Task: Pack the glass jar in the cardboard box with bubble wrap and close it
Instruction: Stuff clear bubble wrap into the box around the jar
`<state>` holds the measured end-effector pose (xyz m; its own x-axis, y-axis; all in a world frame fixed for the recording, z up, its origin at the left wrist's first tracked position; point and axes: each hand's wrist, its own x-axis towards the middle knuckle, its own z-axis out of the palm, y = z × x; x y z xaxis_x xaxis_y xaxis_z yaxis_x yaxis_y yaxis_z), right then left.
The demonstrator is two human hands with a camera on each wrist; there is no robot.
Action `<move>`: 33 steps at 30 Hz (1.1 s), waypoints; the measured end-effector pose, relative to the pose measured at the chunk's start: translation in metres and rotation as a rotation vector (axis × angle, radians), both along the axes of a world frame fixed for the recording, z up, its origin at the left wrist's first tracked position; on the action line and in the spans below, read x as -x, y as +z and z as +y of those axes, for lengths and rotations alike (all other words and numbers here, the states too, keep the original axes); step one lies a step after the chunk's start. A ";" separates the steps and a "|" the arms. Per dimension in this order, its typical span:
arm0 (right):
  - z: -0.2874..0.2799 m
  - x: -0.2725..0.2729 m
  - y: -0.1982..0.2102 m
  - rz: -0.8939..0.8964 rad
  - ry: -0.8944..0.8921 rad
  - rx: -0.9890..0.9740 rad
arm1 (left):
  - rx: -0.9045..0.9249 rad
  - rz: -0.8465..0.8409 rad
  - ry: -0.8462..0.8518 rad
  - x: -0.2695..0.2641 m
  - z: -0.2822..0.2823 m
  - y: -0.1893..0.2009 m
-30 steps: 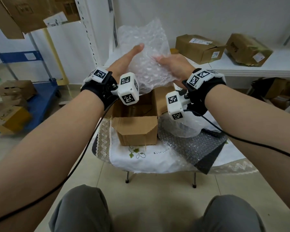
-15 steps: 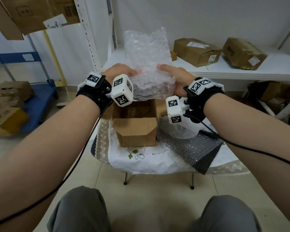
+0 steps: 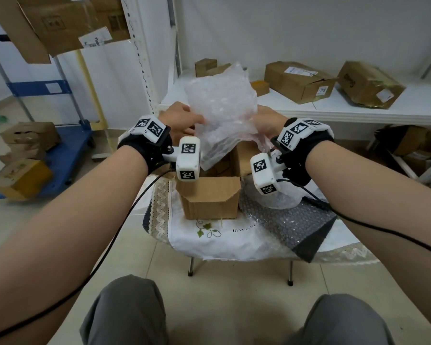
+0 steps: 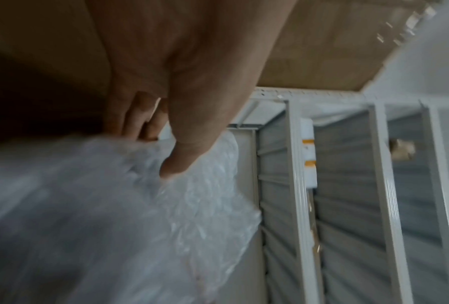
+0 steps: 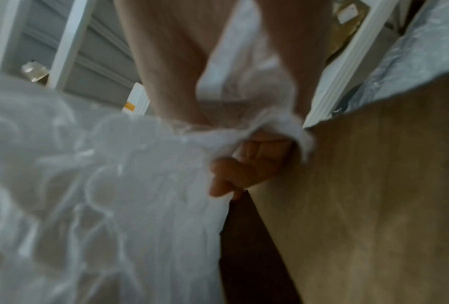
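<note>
A clear bubble wrap bundle (image 3: pixel 220 113) hangs just above the open cardboard box (image 3: pixel 210 195) on the small table. My left hand (image 3: pixel 182 120) holds its left side, the thumb (image 4: pixel 182 152) pressed into the wrap. My right hand (image 3: pixel 266 123) grips the right side, with curled fingers (image 5: pixel 234 174) bunching the film beside the box wall (image 5: pixel 374 205). The wrap's lower end dips into the box mouth. The box flaps stand open, the near one folded out toward me. No jar shows through the wrap.
A white embroidered cloth (image 3: pixel 209 235) covers the table. More bubble wrap over a dark sheet (image 3: pixel 291 220) lies right of the box. Behind stands a white shelf (image 3: pixel 346 108) with taped cartons (image 3: pixel 296 80). A blue cart (image 3: pixel 47 155) with boxes stands at left.
Both hands have brought the bubble wrap bundle down and nearer to the box, and its lower end now reaches the box opening. My grip has tightened from flat fingers to curled ones.
</note>
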<state>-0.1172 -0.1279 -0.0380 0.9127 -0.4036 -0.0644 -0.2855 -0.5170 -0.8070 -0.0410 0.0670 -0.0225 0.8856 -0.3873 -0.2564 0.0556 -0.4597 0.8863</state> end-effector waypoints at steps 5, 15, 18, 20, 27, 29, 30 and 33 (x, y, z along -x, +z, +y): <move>0.004 0.011 0.004 0.019 -0.082 -0.054 | -0.332 -0.051 -0.153 0.000 -0.007 -0.011; 0.004 0.021 0.005 -0.033 -0.239 -0.187 | -1.008 -0.331 -0.504 -0.055 -0.034 -0.068; 0.003 0.023 0.004 -0.026 -0.228 -0.172 | -1.009 -0.324 -0.541 -0.083 -0.045 -0.094; 0.003 0.025 0.003 -0.041 -0.218 -0.202 | -1.034 -0.309 -0.549 -0.090 -0.049 -0.099; 0.004 0.029 0.003 -0.198 -0.245 -0.145 | -1.008 -0.339 -0.643 -0.062 -0.037 -0.075; 0.002 0.027 0.004 -0.154 -0.186 -0.100 | -0.959 -0.308 -0.620 -0.043 -0.032 -0.061; 0.002 0.026 0.004 -0.127 -0.157 -0.082 | -0.960 -0.311 -0.633 -0.033 -0.029 -0.053; 0.003 0.025 0.004 -0.108 -0.126 -0.065 | -0.907 -0.249 -0.626 -0.050 -0.029 -0.052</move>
<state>-0.1426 -0.1250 -0.0337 0.8581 -0.5135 0.0017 -0.2544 -0.4280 -0.8672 0.0087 0.0378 -0.0742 0.6664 -0.5417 -0.5123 -0.5422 -0.8238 0.1656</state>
